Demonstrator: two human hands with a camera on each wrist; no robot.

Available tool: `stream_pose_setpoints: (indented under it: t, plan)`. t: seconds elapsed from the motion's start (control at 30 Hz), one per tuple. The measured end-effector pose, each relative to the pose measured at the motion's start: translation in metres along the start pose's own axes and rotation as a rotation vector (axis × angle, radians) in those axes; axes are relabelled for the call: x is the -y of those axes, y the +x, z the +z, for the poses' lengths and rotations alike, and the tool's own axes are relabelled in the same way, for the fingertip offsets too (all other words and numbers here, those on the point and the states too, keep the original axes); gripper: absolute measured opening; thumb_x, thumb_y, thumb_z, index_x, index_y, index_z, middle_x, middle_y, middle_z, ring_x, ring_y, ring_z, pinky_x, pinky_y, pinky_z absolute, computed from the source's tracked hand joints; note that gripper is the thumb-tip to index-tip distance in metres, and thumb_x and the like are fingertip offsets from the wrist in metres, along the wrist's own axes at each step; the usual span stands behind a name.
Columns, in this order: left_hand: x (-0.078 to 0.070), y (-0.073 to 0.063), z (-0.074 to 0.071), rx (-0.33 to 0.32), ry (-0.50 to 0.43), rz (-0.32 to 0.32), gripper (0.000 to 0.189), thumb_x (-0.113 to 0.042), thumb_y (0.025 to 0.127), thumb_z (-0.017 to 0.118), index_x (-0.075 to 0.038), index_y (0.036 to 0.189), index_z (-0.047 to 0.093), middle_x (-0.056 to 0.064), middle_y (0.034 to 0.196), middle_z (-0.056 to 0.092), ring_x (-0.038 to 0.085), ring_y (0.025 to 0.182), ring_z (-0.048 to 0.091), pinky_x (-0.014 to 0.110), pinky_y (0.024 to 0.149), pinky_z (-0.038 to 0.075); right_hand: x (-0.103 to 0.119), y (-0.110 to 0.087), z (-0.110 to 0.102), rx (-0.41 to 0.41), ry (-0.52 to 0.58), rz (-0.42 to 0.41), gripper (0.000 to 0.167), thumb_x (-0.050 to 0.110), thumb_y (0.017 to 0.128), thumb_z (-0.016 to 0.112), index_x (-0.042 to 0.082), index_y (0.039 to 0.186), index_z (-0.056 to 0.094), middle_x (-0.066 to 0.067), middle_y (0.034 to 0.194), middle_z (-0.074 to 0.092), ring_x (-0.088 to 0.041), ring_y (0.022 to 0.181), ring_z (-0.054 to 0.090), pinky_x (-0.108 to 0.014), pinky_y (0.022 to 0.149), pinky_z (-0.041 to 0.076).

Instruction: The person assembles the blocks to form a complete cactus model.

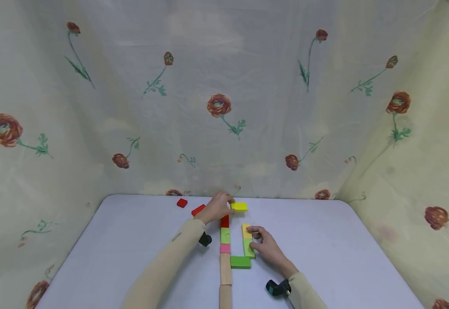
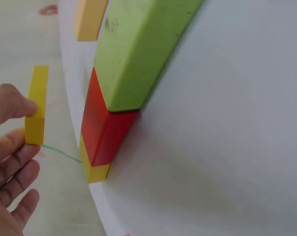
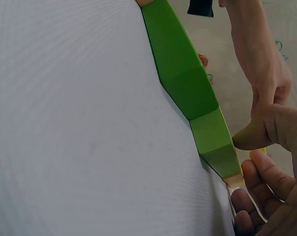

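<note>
At the far end of the table, my left hand (image 1: 217, 207) pinches a yellow block (image 2: 36, 101) between thumb and fingers, raised off the tabletop in the left wrist view. Just below it in the head view, a red block (image 1: 225, 221) joins a line of blocks with a light green block (image 1: 225, 235) and a pink block (image 1: 225, 248). A second yellow block (image 2: 95, 172) adjoins the red one. My right hand (image 1: 269, 249) rests its thumb by another light green block (image 3: 215, 135) and its fingertips by a pale orange block (image 1: 246, 231).
Two plain wooden blocks (image 1: 226, 269) continue the line toward the near edge. A dark green block (image 1: 240, 262) lies crosswise beside them. Loose red blocks (image 1: 182, 202) lie at the back left. A flowered curtain (image 1: 224, 141) surrounds the white table (image 1: 325, 240).
</note>
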State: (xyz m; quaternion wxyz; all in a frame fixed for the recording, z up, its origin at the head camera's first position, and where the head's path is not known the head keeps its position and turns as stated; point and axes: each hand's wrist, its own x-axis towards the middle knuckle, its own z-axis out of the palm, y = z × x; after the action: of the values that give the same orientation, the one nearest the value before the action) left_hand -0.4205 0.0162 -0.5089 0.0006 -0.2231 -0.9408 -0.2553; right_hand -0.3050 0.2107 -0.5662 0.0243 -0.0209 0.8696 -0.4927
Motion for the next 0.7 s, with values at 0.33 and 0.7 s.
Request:
stream_pose_setpoints:
  t: [0.33,0.7]
  plan:
    - [0.018,-0.039,-0.016,0.020,-0.049,0.004,0.035,-0.027,0.084,0.074,-0.013,0.116,0.069,0.003,0.122,0.061,0.022,0.120,0.048,0.039,0.103,0.046,-0.001,-0.001,0.001,-0.013,-0.017,0.004,0.046,0.003,0.081,0.067,0.013,0.125,0.057,-0.004,0.122,0.058,-0.020,0.106,0.048,-0.034,0.087,0.041]
    - [0.054,-0.084,-0.028,0.007,-0.121,-0.064,0.031,-0.028,0.081,0.077,-0.016,0.108,0.070,-0.003,0.104,0.062,0.016,0.100,0.050,0.030,0.084,0.053,-0.002,0.000,0.003,-0.014,-0.025,-0.014,0.046,0.002,0.082,0.066,0.014,0.125,0.057,-0.002,0.121,0.059,-0.018,0.104,0.047,-0.031,0.085,0.041]
